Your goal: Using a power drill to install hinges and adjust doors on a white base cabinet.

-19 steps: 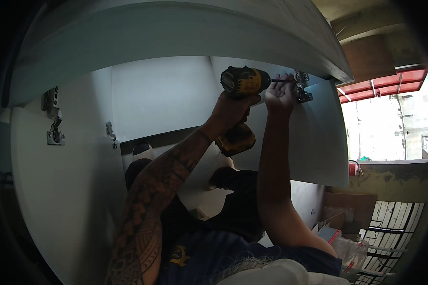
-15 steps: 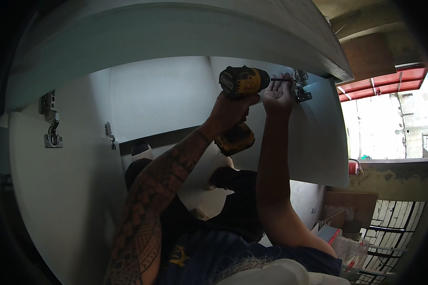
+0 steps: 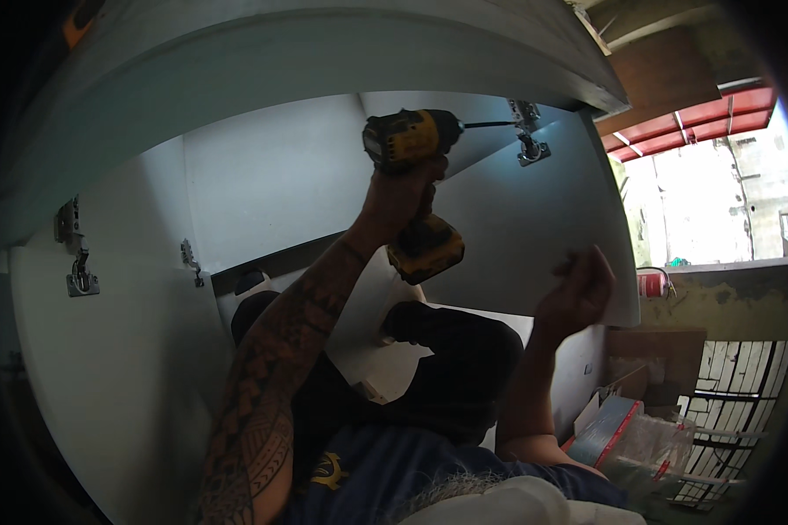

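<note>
A yellow-and-black cordless drill (image 3: 407, 140) is gripped by my left hand (image 3: 394, 197), whose fingers wrap its handle above the battery. Its long bit (image 3: 488, 124) reaches right to a metal cabinet hinge (image 3: 527, 131); whether the tip sits in a screw is too small to tell. That hinge joins the white cabinet to the door panel (image 3: 517, 236) on the right. Lower down, in front of this panel, my right hand (image 3: 578, 293) hangs apart from the drill with fingers loosely bent and separated, nothing visible in it.
A left door panel (image 3: 105, 376) carries more hinges (image 3: 80, 273). The cabinet's pale edge (image 3: 324, 61) arches overhead. My bent leg (image 3: 464, 346) is below the drill. A red fire extinguisher (image 3: 650, 284), plastic-wrapped boxes (image 3: 613, 429) and a bright opening (image 3: 696, 214) lie to the right.
My right hand has left the hinge and bit and moved down and to the right. The drill stays in my left hand, its bit still at the hinge; the view has shifted slightly.
</note>
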The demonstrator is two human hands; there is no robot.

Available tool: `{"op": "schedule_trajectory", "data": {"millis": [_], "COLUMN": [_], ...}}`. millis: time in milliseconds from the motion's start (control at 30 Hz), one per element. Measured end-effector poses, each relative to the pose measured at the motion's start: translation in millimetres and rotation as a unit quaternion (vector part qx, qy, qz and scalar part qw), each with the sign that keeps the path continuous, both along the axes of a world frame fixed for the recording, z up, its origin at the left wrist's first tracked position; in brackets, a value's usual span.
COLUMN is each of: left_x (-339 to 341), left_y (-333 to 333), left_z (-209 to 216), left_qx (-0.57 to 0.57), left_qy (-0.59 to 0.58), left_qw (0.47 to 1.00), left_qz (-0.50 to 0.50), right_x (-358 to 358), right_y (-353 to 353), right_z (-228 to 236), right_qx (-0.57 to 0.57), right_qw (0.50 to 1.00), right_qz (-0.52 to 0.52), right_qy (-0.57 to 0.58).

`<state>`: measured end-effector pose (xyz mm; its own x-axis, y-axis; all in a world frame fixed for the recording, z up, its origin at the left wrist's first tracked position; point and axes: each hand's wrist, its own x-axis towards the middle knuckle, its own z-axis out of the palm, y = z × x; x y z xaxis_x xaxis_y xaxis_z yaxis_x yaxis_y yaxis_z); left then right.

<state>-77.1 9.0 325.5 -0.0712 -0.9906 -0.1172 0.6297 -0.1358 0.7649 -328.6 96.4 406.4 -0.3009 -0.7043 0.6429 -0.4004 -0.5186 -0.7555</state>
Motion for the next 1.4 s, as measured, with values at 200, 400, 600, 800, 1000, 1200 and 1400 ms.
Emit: {"op": "schedule_trajectory", "data": {"millis": [200, 400, 600, 800, 1000, 1200, 1400], "left_x": [0, 13, 36, 29, 30, 17, 14], "left_y": [-1, 1, 18, 33, 28, 18, 12], "left_z": [0, -4, -86, -196, -277, -304, -307], "left_qx": [0.0, 0.048, 0.114, 0.217, 0.281, 0.291, 0.293], "left_qy": [0.005, 0.038, 0.046, 0.038, 0.07, 0.093, 0.102], "left_qw": [1.0, 0.998, 0.992, 0.975, 0.956, 0.95, 0.948], "left_qz": [-0.009, -0.033, -0.017, -0.04, -0.056, -0.069, -0.066], "right_x": [-57, -91, -61, -47, -39, -46, -47], "right_y": [31, 53, 57, 60, 53, 58, 57], "right_z": [37, 37, 31, -7, 0, -6, -8], "right_qx": [-0.211, -0.113, 0.023, -0.174, -0.272, -0.271, -0.252], "right_qw": [0.917, 0.877, 0.988, 0.949, 0.93, 0.925, 0.924], "right_qz": [-0.234, -0.361, -0.132, -0.179, -0.112, -0.159, -0.191], "right_qy": [0.245, 0.297, 0.081, 0.193, 0.22, 0.212, 0.217]}}
